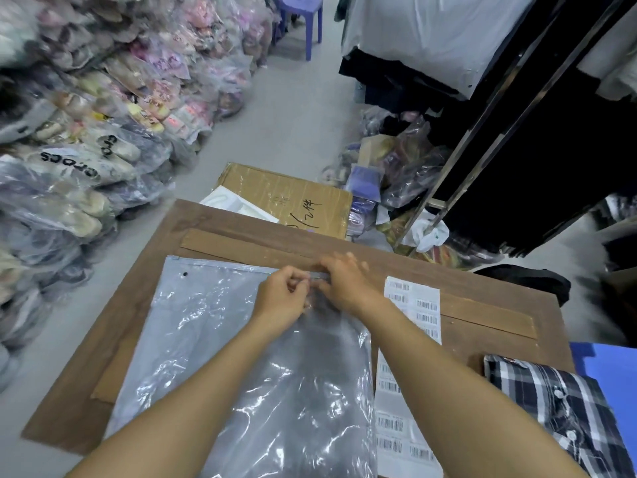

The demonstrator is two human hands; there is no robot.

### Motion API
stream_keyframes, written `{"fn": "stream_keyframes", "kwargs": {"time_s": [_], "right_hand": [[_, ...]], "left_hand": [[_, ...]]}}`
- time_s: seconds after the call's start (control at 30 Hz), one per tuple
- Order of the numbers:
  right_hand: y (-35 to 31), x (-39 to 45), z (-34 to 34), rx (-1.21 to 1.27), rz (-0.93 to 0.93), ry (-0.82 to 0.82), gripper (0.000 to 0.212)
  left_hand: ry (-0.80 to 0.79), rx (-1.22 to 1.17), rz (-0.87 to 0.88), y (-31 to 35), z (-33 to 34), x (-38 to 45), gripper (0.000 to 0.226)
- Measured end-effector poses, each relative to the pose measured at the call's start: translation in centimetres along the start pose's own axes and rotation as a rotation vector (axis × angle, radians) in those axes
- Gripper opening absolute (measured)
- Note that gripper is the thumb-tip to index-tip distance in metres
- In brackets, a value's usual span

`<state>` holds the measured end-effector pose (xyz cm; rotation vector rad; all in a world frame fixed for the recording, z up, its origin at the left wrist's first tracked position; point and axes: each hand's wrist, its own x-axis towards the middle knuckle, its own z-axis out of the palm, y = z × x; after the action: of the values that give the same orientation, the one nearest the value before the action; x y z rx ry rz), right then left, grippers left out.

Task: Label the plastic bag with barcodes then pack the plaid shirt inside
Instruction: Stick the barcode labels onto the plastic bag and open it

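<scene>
A clear plastic bag (213,315) lies flat on the brown wooden table (482,294). My left hand (281,298) and my right hand (344,281) meet at the bag's far top edge, fingers pinched on the zipper strip there. A long barcode label sheet (418,307) runs along the bag's right side, down to the near edge. The folded plaid shirt (551,405), black, white and blue, rests at the table's near right corner.
A strip of cardboard (241,244) lies beyond the bag. A cardboard box (293,198) stands behind the table. Piles of bagged shoes (76,160) fill the left. A dark clothes rack (517,115) stands at the right, a blue surface (610,370) by the shirt.
</scene>
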<state>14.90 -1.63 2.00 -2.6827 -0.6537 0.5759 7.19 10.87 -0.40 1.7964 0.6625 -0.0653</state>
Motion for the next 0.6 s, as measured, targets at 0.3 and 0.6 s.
{"fn": "stream_keyframes", "kwargs": {"time_s": [0.3,0.6], "right_hand": [[-1.2,0.3,-0.5,0.304,0.045,0.095,0.005],[-2.5,-4.3,-3.6,0.504,-0.003,0.078,0.013]], "left_hand": [[0.210,-0.067,-0.224,0.7,-4.3,-0.6,0.068],[0.228,0.367,-0.098,8.5,-3.1,1.3,0.055]]}}
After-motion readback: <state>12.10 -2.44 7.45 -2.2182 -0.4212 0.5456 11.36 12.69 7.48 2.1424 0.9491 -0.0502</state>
